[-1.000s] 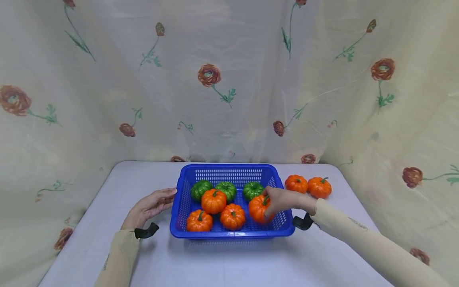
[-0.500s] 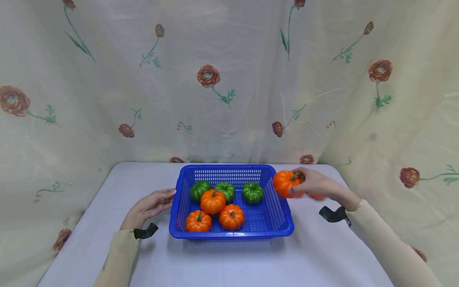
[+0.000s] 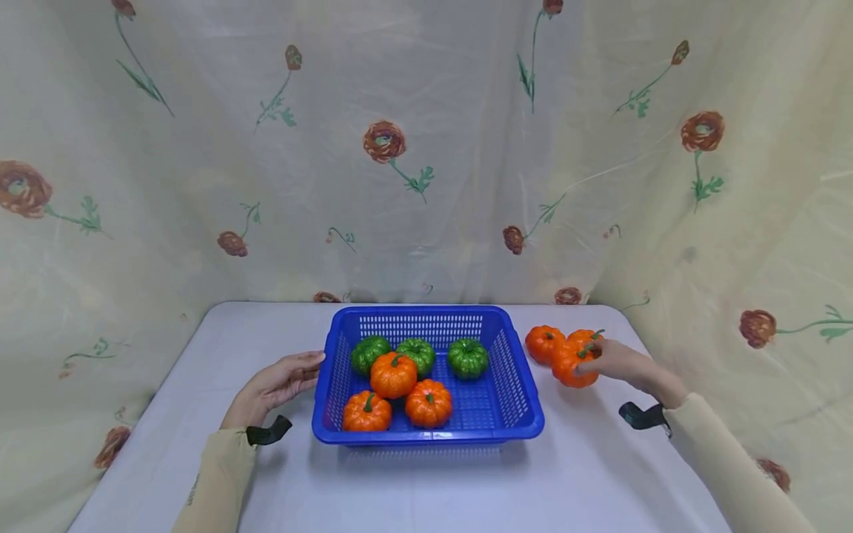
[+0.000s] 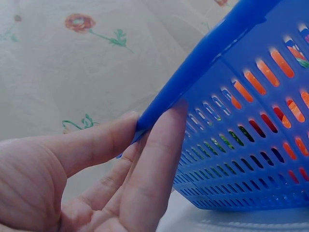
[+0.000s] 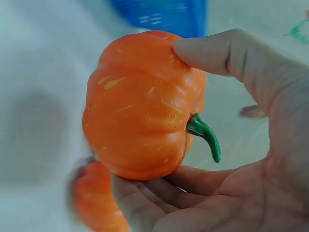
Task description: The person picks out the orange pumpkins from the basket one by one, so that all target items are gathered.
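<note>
My right hand (image 3: 616, 363) grips an orange toy pumpkin (image 5: 140, 106) with a green stem, thumb on one side and fingers on the other. In the head view it is to the right of the blue basket, overlapping one of two other orange pumpkins (image 3: 543, 342) there. My left hand (image 3: 286, 381) pinches the left rim of the blue plastic basket (image 4: 231, 92), thumb on top and fingers beneath. Inside the basket are three orange pumpkins (image 3: 429, 404) and three green ones (image 3: 468, 359); one orange pumpkin (image 3: 393, 375) leans over the others.
A white-covered table (image 3: 426, 492) carries everything. Flower-printed curtains (image 3: 460, 170) hang behind it and along both sides. A black strap piece (image 3: 643, 416) sticks out at each wrist.
My right hand has lifted the orange pumpkin out of the basket's right side and carried it right, past the rim, then lower beside the other two. My left hand stays on the rim.
</note>
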Tool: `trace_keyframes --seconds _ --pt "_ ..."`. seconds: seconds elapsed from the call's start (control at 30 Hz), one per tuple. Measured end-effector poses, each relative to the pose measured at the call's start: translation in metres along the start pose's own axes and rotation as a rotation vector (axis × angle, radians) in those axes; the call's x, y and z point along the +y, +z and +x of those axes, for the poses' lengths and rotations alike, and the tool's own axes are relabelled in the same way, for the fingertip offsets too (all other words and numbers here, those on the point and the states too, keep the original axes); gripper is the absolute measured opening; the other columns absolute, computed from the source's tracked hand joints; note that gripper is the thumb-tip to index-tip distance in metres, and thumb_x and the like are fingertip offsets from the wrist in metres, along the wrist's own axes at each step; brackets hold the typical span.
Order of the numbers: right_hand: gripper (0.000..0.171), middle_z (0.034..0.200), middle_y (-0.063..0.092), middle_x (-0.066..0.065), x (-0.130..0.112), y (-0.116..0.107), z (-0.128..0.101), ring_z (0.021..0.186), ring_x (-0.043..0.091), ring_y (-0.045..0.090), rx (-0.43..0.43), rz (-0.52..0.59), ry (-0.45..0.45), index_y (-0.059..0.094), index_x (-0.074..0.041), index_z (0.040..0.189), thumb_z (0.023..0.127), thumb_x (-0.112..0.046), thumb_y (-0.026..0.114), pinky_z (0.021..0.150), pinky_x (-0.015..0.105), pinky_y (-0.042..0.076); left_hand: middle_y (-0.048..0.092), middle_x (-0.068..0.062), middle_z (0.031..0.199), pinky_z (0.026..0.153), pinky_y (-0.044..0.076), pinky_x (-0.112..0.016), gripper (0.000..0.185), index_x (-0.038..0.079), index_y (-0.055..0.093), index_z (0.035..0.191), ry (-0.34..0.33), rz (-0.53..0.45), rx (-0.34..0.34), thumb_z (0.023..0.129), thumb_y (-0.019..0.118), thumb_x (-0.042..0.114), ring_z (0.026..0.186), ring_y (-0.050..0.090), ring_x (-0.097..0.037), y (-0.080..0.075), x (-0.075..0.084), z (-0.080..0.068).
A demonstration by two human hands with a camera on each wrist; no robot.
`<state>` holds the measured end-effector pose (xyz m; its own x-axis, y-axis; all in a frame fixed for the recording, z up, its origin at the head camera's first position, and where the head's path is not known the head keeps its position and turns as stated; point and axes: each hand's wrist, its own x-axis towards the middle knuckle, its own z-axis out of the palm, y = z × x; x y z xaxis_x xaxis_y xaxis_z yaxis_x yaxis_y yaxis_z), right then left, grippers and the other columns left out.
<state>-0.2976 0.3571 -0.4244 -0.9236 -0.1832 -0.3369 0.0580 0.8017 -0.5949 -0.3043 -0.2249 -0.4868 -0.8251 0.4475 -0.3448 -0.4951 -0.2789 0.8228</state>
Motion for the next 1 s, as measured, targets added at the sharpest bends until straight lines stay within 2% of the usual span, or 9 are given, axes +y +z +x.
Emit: trace_keyframes --seconds 0.23,0.43,0.7,0.87,1.0 --pt "0.076 0.122 0.043 0.026 0.025 0.017 0.017 0.111 0.042 0.038 -0.034 0.021 0.084 0.037 0.012 0.124 0.076 -0.038 0.070 0.092 0.063 0.034 0.063 -0.009 0.102 0.085 0.051 -0.030 0.050 -0.003 0.032 0.132 0.006 0.002 -0.005 0.091 0.055 0.013 0.091 0.063 -0.018 0.000 0.001 0.000" --pt "0.066 0.112 0.048 0.022 0.030 0.024 0.022 0.105 0.039 0.041 -0.003 -0.008 0.095 0.042 0.010 0.115 0.076 -0.035 0.070 0.090 0.060 0.036 0.063 -0.008 0.102 0.086 0.050 -0.030 0.044 -0.001 0.037 0.128 0.007 0.008 -0.002 0.091 0.055 0.013 0.091 0.063 -0.018 0.001 0.001 0.000" --pt "0.069 0.113 0.049 0.023 0.027 0.024 0.023 0.104 0.039 0.042 0.003 -0.053 0.085 0.041 0.010 0.117 0.076 -0.037 0.070 0.090 0.060 0.037 0.063 -0.008 0.101 0.084 0.051 -0.029 0.043 -0.001 0.035 0.129 0.013 0.001 -0.014 0.092 0.053 0.012 0.090 0.063 -0.017 0.000 0.002 -0.001" --pt "0.076 0.121 0.045 0.029 0.018 0.019 0.019 0.109 0.043 0.042 0.008 -0.062 0.070 0.037 0.012 0.126 0.078 -0.037 0.069 0.090 0.061 0.038 0.064 -0.008 0.101 0.085 0.050 -0.029 0.034 0.001 0.044 0.122 0.009 0.002 -0.014 0.092 0.053 0.013 0.090 0.063 -0.017 -0.001 0.001 0.000" --pt "0.075 0.128 0.041 0.031 0.001 0.010 0.015 0.112 0.043 0.043 0.033 -0.048 0.024 0.035 0.011 0.129 0.080 -0.035 0.067 0.090 0.056 0.043 0.064 -0.008 0.100 0.086 0.050 -0.029 0.027 0.003 0.049 0.117 0.012 0.001 -0.030 0.092 0.053 0.012 0.090 0.063 -0.017 -0.002 0.000 0.000"
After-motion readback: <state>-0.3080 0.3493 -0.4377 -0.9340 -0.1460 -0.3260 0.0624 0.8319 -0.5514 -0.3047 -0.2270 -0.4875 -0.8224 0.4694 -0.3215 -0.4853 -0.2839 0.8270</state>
